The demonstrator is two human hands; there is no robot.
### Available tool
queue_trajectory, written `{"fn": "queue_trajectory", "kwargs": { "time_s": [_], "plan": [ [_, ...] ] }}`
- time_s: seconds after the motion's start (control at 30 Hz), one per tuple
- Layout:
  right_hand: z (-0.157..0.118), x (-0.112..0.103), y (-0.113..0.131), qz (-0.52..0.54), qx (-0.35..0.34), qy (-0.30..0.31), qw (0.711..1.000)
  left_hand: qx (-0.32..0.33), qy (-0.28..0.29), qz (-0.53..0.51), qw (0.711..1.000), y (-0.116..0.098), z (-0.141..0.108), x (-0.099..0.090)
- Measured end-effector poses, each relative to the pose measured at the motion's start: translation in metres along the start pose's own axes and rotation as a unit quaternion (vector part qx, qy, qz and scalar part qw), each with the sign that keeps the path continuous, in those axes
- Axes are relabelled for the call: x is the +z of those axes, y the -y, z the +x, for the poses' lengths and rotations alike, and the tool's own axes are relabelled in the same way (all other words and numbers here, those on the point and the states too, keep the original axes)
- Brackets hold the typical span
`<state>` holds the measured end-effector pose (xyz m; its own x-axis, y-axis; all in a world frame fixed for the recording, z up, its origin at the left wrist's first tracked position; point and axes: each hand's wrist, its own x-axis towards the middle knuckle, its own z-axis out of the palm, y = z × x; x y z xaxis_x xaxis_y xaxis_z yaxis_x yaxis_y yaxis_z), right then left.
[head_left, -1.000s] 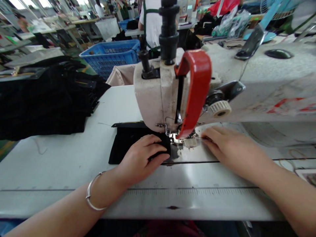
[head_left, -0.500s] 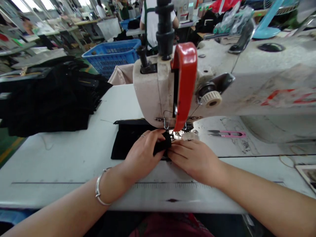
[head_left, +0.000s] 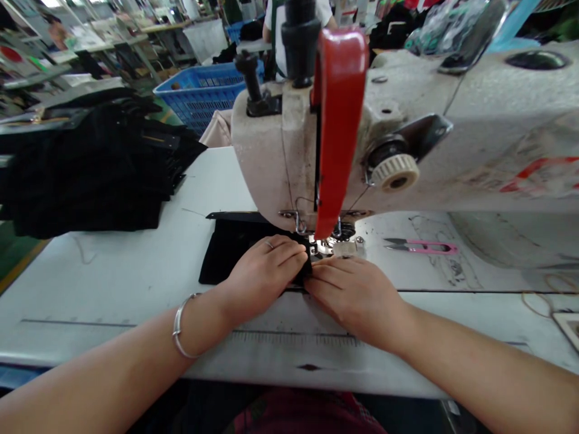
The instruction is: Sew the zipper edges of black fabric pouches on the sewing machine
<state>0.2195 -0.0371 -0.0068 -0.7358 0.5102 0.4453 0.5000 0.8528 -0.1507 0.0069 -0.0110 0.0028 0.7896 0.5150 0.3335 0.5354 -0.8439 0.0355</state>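
Note:
A folded piece of black fabric (head_left: 239, 259) lies on the white sewing table (head_left: 113, 283), its right end at the presser foot (head_left: 337, 246) of an industrial sewing machine (head_left: 280, 163). My left hand (head_left: 265, 277) presses down on the fabric and curls over it. Its fingertips meet those of my right hand (head_left: 355, 298), which holds the fabric's right edge just in front of the needle area. The machine's red guard (head_left: 337, 126) hangs above the foot and hides part of the needle area.
Pink-handled thread snips (head_left: 420, 246) lie on the table right of the needle plate. A stack of black garments (head_left: 85, 181) sits at the table's far left. Behind the machine stands a blue plastic crate (head_left: 199, 99), and a co-worker's back shows beyond it.
My right hand has moved left from the needle plate to the fabric's edge, next to my left hand. The pink snips have come into view, and the view has shifted slightly.

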Motion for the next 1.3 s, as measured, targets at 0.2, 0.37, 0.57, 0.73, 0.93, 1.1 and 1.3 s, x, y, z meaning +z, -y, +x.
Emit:
{"fn": "queue_trajectory", "kwargs": {
  "time_s": [0.2, 0.37, 0.57, 0.73, 0.93, 1.1, 1.3],
  "plan": [
    [0.001, -0.001, 0.003, -0.001, 0.006, -0.003, 1.0, -0.001, 0.026, 0.006, 1.0, 0.003, 0.001, 0.005],
    [0.0, 0.0, 0.004, 0.01, 0.018, 0.002, 1.0, 0.003, 0.029, -0.001, 1.0, 0.004, 0.002, 0.007],
    [0.002, 0.003, 0.001, -0.008, 0.04, -0.013, 0.999, -0.011, 0.039, 0.01, 0.999, 0.01, 0.008, 0.01],
    [-0.001, 0.005, 0.0, -0.017, 0.051, -0.01, 0.999, -0.013, -0.014, 0.018, 1.0, 0.008, 0.01, 0.007],
    [-0.003, 0.001, 0.002, 0.003, 0.048, -0.029, 0.998, 0.003, -0.03, -0.014, 0.999, -0.006, 0.0, -0.001],
    [-0.005, -0.001, 0.004, 0.01, 0.048, -0.019, 0.999, 0.014, -0.013, -0.04, 0.999, -0.002, -0.005, -0.001],
    [-0.013, -0.013, -0.001, 0.047, 0.042, -0.026, 0.998, -0.005, -0.046, -0.042, 0.998, -0.001, -0.002, -0.005]
  ]
}}
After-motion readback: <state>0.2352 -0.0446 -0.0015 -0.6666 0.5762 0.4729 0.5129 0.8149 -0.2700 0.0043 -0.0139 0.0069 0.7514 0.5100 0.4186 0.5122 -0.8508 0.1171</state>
